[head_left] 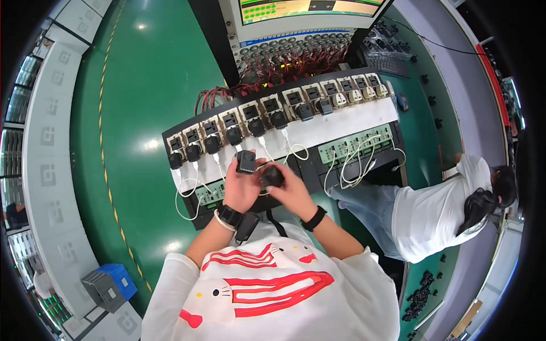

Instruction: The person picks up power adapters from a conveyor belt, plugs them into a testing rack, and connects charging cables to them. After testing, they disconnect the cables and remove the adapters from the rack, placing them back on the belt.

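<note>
My left hand (pixel 241 190) grips a black power adapter (pixel 246 162), held up in front of the test bench. My right hand (pixel 295 194), close beside it, is closed around a second dark adapter (pixel 272 176), slightly blurred. Behind both hands runs a curved row of sockets (pixel 274 103). Several black adapters (pixel 234 135) are plugged into its left and middle part, many with white cables (pixel 284 136) attached. Toward the right end, white plugs (pixel 339 99) sit in the sockets.
Green circuit boards (pixel 355 142) with looped white cables lie on the bench's front. Red wires and a screen (pixel 310 10) stand behind. A person in a white shirt (pixel 435 210) works at my right, near a conveyor with black adapters (pixel 420 294). Grey and blue crates (pixel 111 286) stand lower left.
</note>
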Motion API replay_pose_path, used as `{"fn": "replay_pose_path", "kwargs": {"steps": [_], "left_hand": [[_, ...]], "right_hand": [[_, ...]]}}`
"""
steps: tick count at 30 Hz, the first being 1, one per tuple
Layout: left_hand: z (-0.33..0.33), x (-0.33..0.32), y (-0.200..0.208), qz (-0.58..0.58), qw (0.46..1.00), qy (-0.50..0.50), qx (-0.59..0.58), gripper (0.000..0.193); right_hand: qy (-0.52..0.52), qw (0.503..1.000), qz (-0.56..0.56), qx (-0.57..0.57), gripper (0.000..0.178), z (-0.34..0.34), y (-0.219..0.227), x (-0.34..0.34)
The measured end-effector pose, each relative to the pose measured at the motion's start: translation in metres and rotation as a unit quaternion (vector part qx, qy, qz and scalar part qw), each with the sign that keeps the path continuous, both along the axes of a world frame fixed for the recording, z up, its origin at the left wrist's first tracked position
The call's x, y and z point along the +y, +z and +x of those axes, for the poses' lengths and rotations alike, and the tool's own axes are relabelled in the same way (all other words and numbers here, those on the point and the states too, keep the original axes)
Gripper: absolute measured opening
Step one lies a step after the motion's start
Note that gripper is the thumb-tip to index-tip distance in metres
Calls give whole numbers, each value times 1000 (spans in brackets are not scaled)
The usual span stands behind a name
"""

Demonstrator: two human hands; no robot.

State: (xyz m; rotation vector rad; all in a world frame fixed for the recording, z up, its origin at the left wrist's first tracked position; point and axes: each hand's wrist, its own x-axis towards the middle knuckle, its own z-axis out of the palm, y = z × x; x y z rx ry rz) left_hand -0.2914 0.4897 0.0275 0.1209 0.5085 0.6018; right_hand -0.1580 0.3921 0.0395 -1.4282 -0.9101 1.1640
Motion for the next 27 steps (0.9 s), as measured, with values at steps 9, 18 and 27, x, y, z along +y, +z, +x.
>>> {"fn": "replay_pose_path", "kwargs": {"steps": [9,18,27], "left_hand": [[-34,-14,-19,-51,999,-1,8,48],[-35,-20,-16,-58,997,-28,33,44],[-25,-26,-20,-21,999,-39,-3,41]], "right_hand": [[-377,866,1,-328,52,224,-52,50],[-265,804,-210,-489,59,234,-64,86],[-328,809,-14,-488,77,201,-46,61]]}}
